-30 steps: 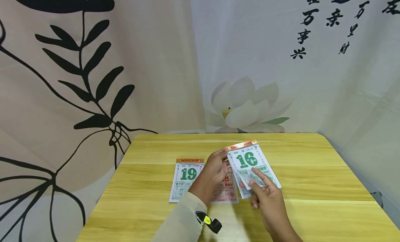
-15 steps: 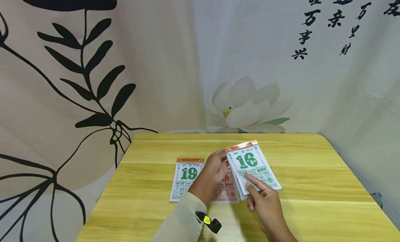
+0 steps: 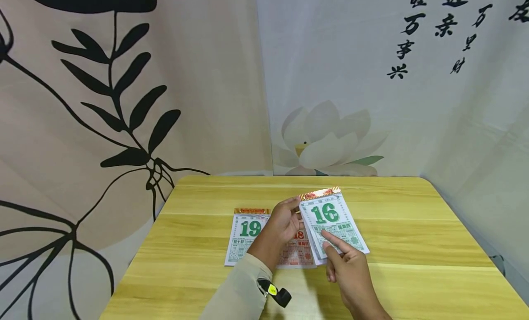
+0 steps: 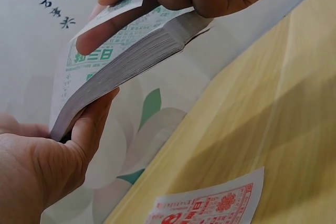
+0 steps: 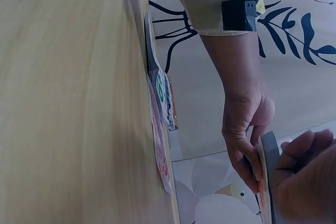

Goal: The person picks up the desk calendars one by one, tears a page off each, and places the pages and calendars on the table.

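Note:
My left hand point(image 3: 285, 221) grips a thick tear-off calendar point(image 3: 327, 213) by its left side near the top. Its front sheet shows a large green 16 below a red and gold header strip. The right hand point(image 3: 349, 265) is at the pad's lower left corner, index finger stretched over the print and thumb beside it. In the left wrist view, a raised sheet point(image 4: 123, 6) sits between the fingers of this right hand, and the pad's thick page edges point(image 4: 121, 72) bend in a curve. The right wrist view shows the left hand point(image 5: 244, 119) holding the pad's far end.
On the wooden table point(image 3: 413, 246) lie a calendar point(image 3: 248, 237) with a green 19 and a red-printed sheet point(image 3: 295, 255), partly hidden by the left forearm. A camera point(image 3: 274, 291) is strapped on the left sleeve. A printed curtain point(image 3: 206, 81) hangs behind the table.
The right hand has moved slightly left along the pad's lower edge. The sheets that fanned out below the 16 page a second ago now lie closer under it.

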### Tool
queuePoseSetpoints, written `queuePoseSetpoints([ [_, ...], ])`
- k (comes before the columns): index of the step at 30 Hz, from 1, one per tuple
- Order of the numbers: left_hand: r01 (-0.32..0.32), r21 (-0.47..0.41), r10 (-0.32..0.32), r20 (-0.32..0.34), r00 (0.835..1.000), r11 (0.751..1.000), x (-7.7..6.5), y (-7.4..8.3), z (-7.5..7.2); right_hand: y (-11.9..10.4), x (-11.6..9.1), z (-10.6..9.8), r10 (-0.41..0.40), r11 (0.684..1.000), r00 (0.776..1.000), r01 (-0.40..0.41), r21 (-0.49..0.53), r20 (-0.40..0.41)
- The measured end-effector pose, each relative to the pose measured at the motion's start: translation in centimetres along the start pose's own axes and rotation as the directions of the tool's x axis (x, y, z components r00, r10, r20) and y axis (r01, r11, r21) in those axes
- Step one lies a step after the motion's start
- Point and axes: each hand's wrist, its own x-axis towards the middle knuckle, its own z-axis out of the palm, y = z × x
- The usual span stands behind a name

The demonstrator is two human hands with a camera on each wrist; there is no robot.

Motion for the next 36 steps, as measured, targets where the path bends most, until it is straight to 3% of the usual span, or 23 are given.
queuePoseSetpoints([
  [19, 0.017, 0.034, -0.018, 0.050, 0.999, 0.999, 0.0, 0.2, -0.6, -0.2, 0.2, 0.2, 0.002, 1.000, 1.000, -0.003, -0.028, -0.027],
  [36, 0.044, 0.052, -0.045, 0.025, 0.999, 0.998, 0.3, -0.1, -1.5, -0.1, 0.0, 0.4, 0.003, 1.000, 0.999, -0.004, -0.018, -0.047],
])
